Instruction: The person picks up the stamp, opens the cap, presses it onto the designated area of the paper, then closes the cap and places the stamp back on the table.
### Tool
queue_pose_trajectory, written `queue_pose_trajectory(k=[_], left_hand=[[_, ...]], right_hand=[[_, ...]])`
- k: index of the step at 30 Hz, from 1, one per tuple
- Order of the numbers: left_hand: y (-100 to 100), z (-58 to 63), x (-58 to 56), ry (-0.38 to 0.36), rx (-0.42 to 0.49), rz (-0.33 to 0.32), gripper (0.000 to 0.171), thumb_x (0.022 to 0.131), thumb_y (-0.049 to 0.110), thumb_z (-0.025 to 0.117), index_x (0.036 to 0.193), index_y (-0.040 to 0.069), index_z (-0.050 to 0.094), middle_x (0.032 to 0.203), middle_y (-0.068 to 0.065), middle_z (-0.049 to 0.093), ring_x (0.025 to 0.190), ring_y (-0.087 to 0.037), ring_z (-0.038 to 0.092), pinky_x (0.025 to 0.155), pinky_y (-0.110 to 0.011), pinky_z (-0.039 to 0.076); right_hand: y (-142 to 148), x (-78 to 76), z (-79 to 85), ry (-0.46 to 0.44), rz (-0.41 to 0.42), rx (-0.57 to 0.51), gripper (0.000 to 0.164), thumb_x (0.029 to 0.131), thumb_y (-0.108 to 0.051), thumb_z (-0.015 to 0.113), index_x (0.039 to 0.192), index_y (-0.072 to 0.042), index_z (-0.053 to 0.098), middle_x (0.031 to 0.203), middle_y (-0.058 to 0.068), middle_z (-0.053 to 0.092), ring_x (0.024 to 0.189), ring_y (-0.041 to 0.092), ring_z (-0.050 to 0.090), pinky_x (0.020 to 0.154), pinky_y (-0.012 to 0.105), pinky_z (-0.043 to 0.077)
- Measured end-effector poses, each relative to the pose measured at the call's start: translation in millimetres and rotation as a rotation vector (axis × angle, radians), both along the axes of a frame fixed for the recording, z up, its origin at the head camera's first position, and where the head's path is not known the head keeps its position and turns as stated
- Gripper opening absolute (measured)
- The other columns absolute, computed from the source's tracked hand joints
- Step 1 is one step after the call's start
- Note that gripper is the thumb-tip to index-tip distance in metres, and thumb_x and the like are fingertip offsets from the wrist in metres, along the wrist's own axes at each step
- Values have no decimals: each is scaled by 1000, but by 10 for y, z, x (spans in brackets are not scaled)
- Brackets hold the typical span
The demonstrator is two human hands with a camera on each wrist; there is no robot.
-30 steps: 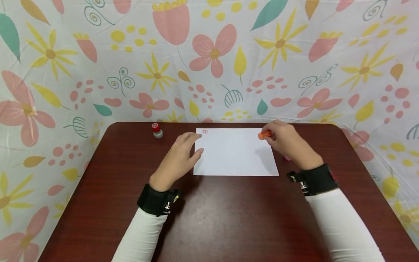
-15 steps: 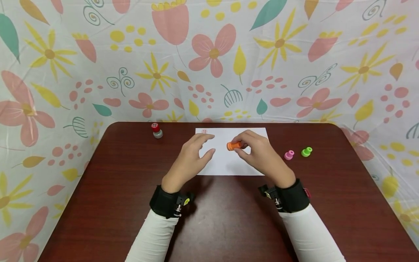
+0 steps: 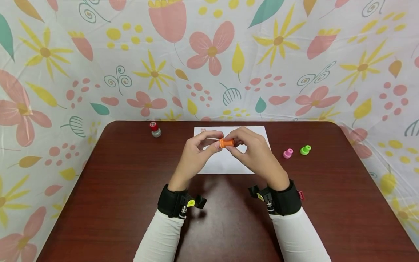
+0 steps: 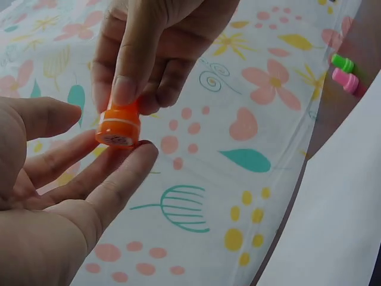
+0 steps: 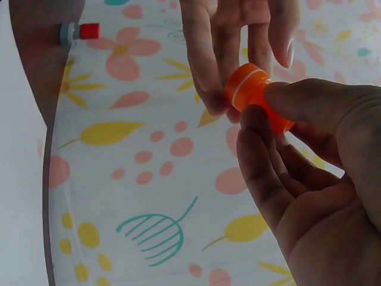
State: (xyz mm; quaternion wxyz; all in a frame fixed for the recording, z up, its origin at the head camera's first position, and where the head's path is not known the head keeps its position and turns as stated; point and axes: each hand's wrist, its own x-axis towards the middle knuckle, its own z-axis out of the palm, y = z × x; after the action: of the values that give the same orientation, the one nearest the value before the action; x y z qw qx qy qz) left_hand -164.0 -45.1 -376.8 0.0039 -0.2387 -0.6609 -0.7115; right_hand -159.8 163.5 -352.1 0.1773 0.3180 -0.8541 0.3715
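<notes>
An orange toy stamp point(image 3: 226, 143) is held above the white paper point(image 3: 229, 163), its wide end facing left. My right hand point(image 3: 253, 151) pinches the narrow end between thumb and fingers. A small dark design shows on the wide end face of the stamp point(image 4: 118, 132) in the left wrist view. My left hand point(image 3: 196, 151) has its fingers spread around that end; some fingertips appear to touch it. The left thumb stands apart from the stamp in the left wrist view. A red print point(image 3: 203, 129) marks the paper's upper left corner.
A red and grey stamp point(image 3: 155, 130) stands at the table's back left. Right of the paper are a pink stamp point(image 3: 288, 153) and a green stamp point(image 3: 306, 150). A flower-patterned cloth point(image 3: 209, 91) hangs behind the brown table point(image 3: 114, 189).
My right hand has carried the orange stamp leftward from the paper's right edge. My left hand has moved right to meet it. The pink and green stamps have come into fuller view.
</notes>
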Motion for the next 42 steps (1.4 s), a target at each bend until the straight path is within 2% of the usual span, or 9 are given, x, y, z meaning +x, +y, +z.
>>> queue_pose_trajectory(k=[3,11,18,29,36,42], left_hand=[[7,-11,-9,1,30,-2,29,97,-1,69,125,-5,69,127,-23,67,112,-34,68,92,-40,62],[18,-50,-32,-16,86,22,27,92,-3,74,118,-6,72,117,-19,71,105,-25,69,89,-38,62],[-10,-41,-43,-12,73,37,25,90,-5,75,115,-7,73,113,-22,72,99,-25,74,85,-35,63],[-60,-56,-59,31,68,-12,24,89,-6,76,112,-7,75,110,-21,73,97,-20,72,84,-30,61],[-43,-52,-48,50,61,49,24,88,-6,78,111,-7,76,108,-23,74,100,-18,71,84,-27,60],[-79,-43,-51,46,73,108,25,86,-4,80,110,-6,77,108,-21,75,99,-19,72,84,-31,62]], right_hand=[[-13,10,-4,2,-7,-16,26,85,-1,83,106,-12,71,103,-4,70,90,9,67,82,27,59],[-29,21,-8,-7,-10,-53,25,86,-2,82,107,-11,70,104,-3,70,91,9,68,83,22,59],[-37,13,-11,-8,7,-74,25,86,-2,83,106,-12,72,104,-3,71,92,8,68,84,20,58],[-28,44,5,-27,33,-86,26,86,1,82,105,-13,72,104,-4,71,92,7,67,82,19,56],[-51,48,-18,27,22,-94,25,85,0,83,105,-11,72,105,-1,71,93,10,67,82,21,56],[-54,43,-27,70,-6,-111,25,84,-1,84,104,-11,74,104,-1,73,95,11,67,82,19,55]])
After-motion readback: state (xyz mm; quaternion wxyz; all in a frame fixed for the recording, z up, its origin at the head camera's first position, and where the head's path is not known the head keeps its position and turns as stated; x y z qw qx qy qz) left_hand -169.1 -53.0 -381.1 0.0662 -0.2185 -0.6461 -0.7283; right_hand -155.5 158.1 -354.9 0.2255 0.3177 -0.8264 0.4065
